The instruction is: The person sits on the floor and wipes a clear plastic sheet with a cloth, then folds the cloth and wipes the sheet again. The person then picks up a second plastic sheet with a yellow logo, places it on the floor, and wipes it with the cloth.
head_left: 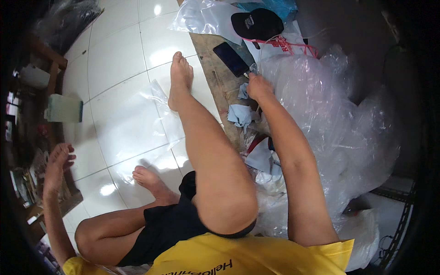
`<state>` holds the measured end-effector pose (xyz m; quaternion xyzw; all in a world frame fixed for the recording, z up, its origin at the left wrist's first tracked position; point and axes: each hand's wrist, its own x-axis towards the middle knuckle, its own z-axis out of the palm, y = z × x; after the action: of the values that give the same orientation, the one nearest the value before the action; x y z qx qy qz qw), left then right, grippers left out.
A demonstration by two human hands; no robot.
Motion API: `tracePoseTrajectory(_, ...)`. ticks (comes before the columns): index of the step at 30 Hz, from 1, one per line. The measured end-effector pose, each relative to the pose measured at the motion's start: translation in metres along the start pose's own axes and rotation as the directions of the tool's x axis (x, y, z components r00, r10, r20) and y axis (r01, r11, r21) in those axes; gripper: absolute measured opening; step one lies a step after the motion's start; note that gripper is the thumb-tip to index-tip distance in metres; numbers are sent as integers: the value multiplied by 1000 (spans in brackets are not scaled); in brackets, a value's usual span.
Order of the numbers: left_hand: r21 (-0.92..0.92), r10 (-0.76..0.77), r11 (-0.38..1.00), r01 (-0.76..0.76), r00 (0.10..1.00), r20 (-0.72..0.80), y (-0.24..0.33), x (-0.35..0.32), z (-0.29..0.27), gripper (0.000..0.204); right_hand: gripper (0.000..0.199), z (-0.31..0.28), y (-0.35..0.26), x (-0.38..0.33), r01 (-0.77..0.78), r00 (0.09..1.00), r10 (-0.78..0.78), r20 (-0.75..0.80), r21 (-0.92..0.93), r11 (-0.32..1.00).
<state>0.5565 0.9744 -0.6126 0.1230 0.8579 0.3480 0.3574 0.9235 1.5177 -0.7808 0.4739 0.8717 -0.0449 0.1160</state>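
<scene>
My right hand (260, 88) reaches forward on the right, its fingers closed around the white plug of a charging cable (246, 74). The plug meets the lower end of a black smartphone (230, 59), whose screen is dark. That phone lies at a slant on a worn wooden board (208, 52). Out at the left, my left hand (59, 161) is raised with bent fingers apart and holds nothing. A pale green block-shaped thing (65, 108) is a little beyond it.
A big heap of clear plastic wrap (316, 114) fills the right side. Crumpled blue-grey cloths (240, 114) lie on the board. Beyond the phone is a black cap (257, 24) with red string (286, 45). Clear plastic sheet (130, 123) covers some white floor tiles; wooden shelving (48, 55) stands left.
</scene>
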Motion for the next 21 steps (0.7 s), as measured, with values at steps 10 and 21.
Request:
tracePoseTrajectory(10,-44,124,992,-119,981,151,-5,-25,51,32,51,42,5,-46,216,885,-123,450,-163,963)
tracePoseTrajectory(21,407,359,828,-385,922,143,-56,-26,128,45,116,-70,-285,-73,-553,833,-4,553,833,-8)
